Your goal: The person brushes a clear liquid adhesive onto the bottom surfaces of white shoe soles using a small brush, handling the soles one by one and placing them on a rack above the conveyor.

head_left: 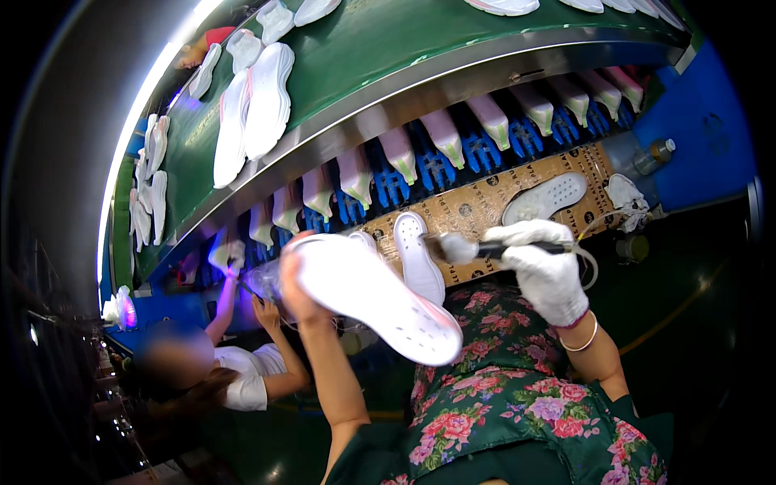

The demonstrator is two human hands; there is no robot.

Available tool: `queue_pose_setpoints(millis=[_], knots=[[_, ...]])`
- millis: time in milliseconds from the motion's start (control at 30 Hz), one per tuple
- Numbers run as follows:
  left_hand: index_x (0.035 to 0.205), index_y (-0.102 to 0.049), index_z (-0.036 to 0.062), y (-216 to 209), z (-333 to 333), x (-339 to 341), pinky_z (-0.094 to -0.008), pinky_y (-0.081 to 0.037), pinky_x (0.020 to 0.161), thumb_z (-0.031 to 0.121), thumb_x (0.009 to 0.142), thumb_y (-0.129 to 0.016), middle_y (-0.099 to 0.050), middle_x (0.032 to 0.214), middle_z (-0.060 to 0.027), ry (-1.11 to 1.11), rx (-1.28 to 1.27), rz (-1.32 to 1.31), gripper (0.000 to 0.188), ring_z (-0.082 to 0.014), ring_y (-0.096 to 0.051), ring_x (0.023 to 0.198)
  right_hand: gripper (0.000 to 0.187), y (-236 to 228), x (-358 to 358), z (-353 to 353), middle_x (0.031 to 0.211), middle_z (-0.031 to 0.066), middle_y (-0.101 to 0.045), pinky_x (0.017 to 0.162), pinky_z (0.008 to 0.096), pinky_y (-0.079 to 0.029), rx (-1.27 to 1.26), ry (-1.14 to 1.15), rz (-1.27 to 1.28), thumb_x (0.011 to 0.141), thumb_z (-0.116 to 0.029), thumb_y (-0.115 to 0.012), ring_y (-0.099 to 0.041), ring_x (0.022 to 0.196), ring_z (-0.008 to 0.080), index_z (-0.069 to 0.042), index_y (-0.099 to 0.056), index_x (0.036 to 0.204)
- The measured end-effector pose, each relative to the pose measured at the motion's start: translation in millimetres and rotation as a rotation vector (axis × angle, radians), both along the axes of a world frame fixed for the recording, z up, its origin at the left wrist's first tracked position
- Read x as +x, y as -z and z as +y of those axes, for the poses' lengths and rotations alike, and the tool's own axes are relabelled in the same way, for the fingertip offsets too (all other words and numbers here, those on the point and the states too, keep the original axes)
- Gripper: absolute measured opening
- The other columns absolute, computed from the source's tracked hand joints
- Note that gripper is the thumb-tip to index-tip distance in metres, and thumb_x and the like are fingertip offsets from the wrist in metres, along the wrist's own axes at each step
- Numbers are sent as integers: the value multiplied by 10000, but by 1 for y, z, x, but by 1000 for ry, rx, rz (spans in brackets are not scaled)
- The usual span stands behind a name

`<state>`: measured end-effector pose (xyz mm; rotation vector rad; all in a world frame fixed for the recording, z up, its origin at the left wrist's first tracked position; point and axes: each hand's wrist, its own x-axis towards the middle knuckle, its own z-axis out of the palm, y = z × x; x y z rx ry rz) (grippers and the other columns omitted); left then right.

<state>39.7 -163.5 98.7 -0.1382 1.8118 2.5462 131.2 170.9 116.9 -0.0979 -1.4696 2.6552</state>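
My bare left hand [297, 279] grips a white shoe sole [368, 295] by its far left end. Small holes dot the sole's near right end. A white knitted glove covers my right hand [546, 271], whose fingers are closed round the black handle of a brush [491, 250]. The brush head points left, apart from the held sole. Beneath it, another white sole [419, 263] with holes lies at the edge of a cardboard-covered shelf [477, 206]. Farther right on the cardboard rests one more white sole [546, 198].
Beyond the shelf, pink-and-white shoe uppers [396, 153] stand in a row on blue holders [436, 170]. A green conveyor belt [364, 61] carries several white soles. At the right are a crumpled white cloth [625, 194] and a bottle [653, 156]. A co-worker [250, 376] works at the left.
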Motion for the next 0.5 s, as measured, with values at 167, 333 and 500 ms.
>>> queue_pose_setpoints(millis=[167,333,500], knots=[[1318,-546,-41,83,71,28,-437,-530,983,363,1005,-461,-673,1186,-191,246,210,-547,518,-313,-675,1074,173,-3,-2,-42,995,114,-748,844,288,-555,248,-128,39,818,-8,-775,-697,918,152,36,-753,984],[1526,-331,-5,106,86,100,-478,-397,1141,727,969,-265,-500,1478,-190,430,698,-593,922,-347,-533,1319,133,5,-7,-44,962,147,-756,821,331,-570,465,-95,108,794,7,-769,-722,903,213,42,-758,922],[1562,-309,82,86,91,108,-526,-448,1081,915,836,-172,-512,1455,-217,672,1047,-557,1113,-401,-557,1280,138,6,-10,-44,943,141,-761,757,321,-570,552,-55,230,778,-24,-787,-726,845,209,23,-767,906]])
